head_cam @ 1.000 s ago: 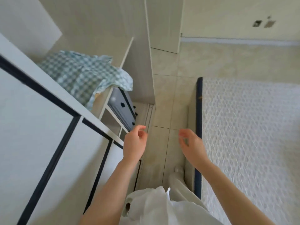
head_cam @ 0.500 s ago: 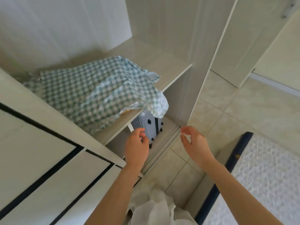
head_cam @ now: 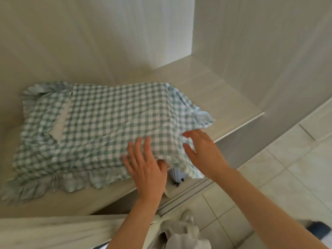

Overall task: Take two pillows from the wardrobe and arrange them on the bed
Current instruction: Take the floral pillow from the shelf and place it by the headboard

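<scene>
Pillow (head_cam: 100,130): lay flat on the wardrobe shelf (head_cam: 221,97), green and white checks with a frilly edge. Its near right corner hung a bit over the shelf's front edge.
Left hand (head_cam: 145,169): lay on top of the pillow near its front edge, fingers straight and spread. The thumb was tucked by the pillow's edge, but I could not tell if it was pinching.
Right hand (head_cam: 203,151): was at the pillow's right corner, fingers spread wide. It looked like it touched the cloth, not holding it.
Grey thing (head_cam: 177,176): peeked out under the shelf, just below the pillow's corner.
Floor (head_cam: 287,177): pale tiles, on the right.
White cloth (head_cam: 183,232): bunched at the bottom, between the arms.
</scene>
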Demonstrator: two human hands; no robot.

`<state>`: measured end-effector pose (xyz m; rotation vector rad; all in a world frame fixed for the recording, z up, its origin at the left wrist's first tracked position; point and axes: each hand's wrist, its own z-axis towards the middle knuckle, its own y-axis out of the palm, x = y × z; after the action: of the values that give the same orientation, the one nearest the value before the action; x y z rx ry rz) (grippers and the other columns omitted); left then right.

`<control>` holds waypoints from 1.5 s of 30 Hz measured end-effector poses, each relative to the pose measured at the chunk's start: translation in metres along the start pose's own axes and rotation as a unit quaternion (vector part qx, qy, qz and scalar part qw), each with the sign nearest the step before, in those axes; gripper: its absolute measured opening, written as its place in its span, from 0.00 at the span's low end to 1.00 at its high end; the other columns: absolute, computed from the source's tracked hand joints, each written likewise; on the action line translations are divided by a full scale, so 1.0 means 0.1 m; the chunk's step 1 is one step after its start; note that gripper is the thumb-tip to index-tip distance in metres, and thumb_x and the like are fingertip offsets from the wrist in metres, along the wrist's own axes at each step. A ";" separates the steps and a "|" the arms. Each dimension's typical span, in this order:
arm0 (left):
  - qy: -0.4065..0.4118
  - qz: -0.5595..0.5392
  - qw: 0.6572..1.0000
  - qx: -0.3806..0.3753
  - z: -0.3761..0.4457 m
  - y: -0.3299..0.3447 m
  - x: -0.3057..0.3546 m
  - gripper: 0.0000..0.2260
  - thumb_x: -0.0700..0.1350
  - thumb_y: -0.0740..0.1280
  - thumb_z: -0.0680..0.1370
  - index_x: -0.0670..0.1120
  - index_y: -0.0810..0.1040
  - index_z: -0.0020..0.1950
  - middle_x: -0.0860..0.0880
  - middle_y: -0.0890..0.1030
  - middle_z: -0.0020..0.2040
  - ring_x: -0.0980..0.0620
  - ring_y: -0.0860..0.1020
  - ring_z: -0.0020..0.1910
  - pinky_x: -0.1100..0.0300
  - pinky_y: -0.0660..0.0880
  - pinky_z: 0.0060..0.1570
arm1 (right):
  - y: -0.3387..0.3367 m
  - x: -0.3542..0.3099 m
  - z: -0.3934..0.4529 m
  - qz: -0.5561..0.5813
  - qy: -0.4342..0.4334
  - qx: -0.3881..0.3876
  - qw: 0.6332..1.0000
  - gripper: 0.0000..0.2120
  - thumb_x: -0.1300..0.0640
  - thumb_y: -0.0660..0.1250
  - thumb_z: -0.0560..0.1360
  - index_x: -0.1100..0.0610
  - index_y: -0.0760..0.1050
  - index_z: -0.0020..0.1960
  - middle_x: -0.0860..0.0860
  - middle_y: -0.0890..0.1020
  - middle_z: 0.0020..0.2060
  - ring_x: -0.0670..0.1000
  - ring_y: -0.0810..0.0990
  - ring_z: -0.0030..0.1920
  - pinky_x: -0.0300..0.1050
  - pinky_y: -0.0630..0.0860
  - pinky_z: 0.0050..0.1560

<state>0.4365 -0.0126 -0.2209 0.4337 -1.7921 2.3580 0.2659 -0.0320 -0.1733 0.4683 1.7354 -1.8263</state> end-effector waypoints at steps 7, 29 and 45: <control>-0.013 0.027 0.999 -0.039 0.08 0.09 -0.25 0.50 0.59 0.81 0.61 0.52 0.63 0.79 0.46 0.61 0.80 0.38 0.52 0.80 0.27 0.52 0.70 | 0.30 -0.20 0.57 -0.174 -0.164 -0.160 0.958 0.37 0.40 0.63 0.75 0.57 0.56 0.75 0.57 0.58 0.74 0.62 0.54 0.73 0.56 0.57 0.72; -0.104 0.089 0.991 -0.012 0.13 0.32 0.32 0.51 0.44 0.80 0.64 0.52 0.56 0.81 0.48 0.57 0.81 0.39 0.49 0.80 0.35 0.52 0.73 | -0.27 0.50 1.20 -0.347 -0.237 -0.208 0.883 0.26 0.65 0.70 0.72 0.65 0.64 0.67 0.62 0.74 0.64 0.63 0.71 0.66 0.51 0.77 0.54; -0.083 0.077 0.979 0.172 -0.10 0.32 0.25 0.26 0.29 0.70 0.65 0.42 0.81 0.63 0.45 0.83 0.60 0.41 0.73 0.66 0.36 0.63 0.66 | -0.38 0.59 0.66 -0.292 -0.344 -0.195 0.871 0.39 0.53 0.64 0.78 0.61 0.43 0.77 0.59 0.42 0.77 0.67 0.39 0.75 0.63 0.47 0.74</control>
<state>0.4026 -0.0132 -0.2445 0.5665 -1.5273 2.8321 0.2050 -0.1072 -0.1730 -0.8666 1.7233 -1.6196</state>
